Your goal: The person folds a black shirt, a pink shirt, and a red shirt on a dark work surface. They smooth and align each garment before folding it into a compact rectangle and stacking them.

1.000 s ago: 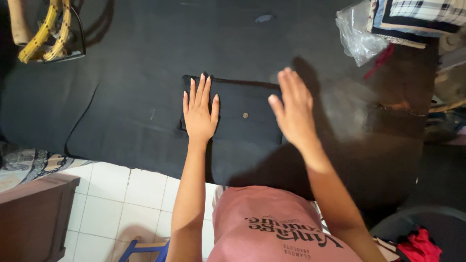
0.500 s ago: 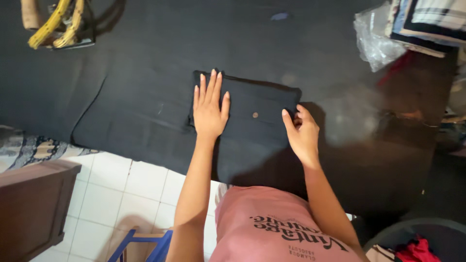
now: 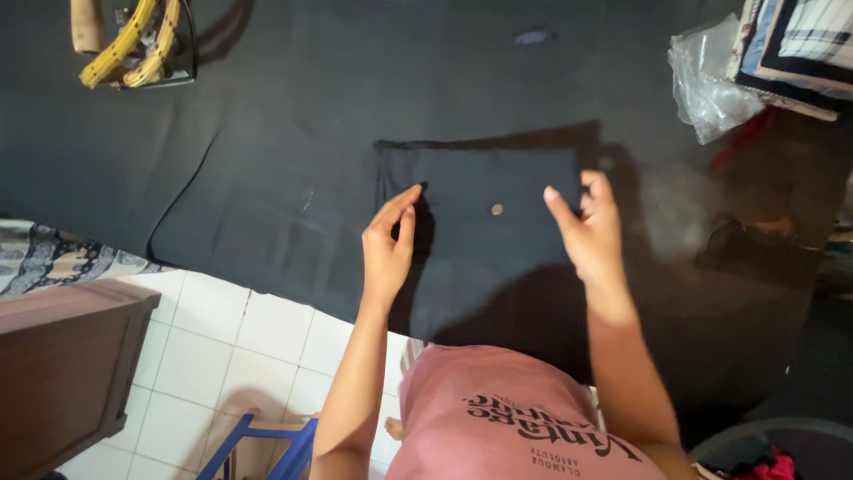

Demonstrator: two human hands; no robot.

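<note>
Two hands pinch the folded black garment point(image 3: 480, 191); left hand point(image 3: 389, 244) near its left edge; right hand point(image 3: 591, 233) at its right.

A home ironing or garment-folding corner.
A table point(image 3: 267, 107) padded with black cloth stood over white floor tiles point(image 3: 258, 356), with folded checked fabrics point(image 3: 800, 44) stacked at its edge.

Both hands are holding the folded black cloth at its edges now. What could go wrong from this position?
The left hand pinches only the edge of the folded black cloth with a small round button, so the fold may slip open. The right hand grips one corner; the cloth may sag unevenly. Black on the black table cover, edges are hard to see.
</note>
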